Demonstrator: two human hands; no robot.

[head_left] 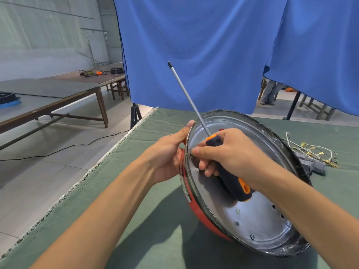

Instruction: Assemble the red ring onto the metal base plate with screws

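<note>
- Screw (191,154) loss is your first risk: your right hand (229,152) pinches a small dark screw between thumb and forefinger at the rim while the same hand's other fingers curl round the screwdriver (229,171) handle. Splitting one hand between two jobs makes the pinch weak, and the screw could slip and drop into the plate or onto the green cloth.
- Tipping comes next: the metal base plate (252,216) sits inside the red ring (196,208), and the pair stands tilted on its lower edge on the cloth-covered surface (155,220). Your left hand (171,152) grasps the rim at the upper left, thumb over the edge. Relax that grip and the assembly could roll or fall flat.
- Misalignment is likely if the plate shifts in the ring while you seat the screw; the hole itself is hidden behind your fingers, so you cannot confirm the holes line up.
- Shaft swing is a hazard: the screwdriver's long shaft points up and away with the tip in the air. Turning it round to engage the screw could knock the screw loose or scrape the plate.
- Wires (310,150) with terminals lie on the cloth just beyond the far rim; a rolling assembly could snag them.
</note>
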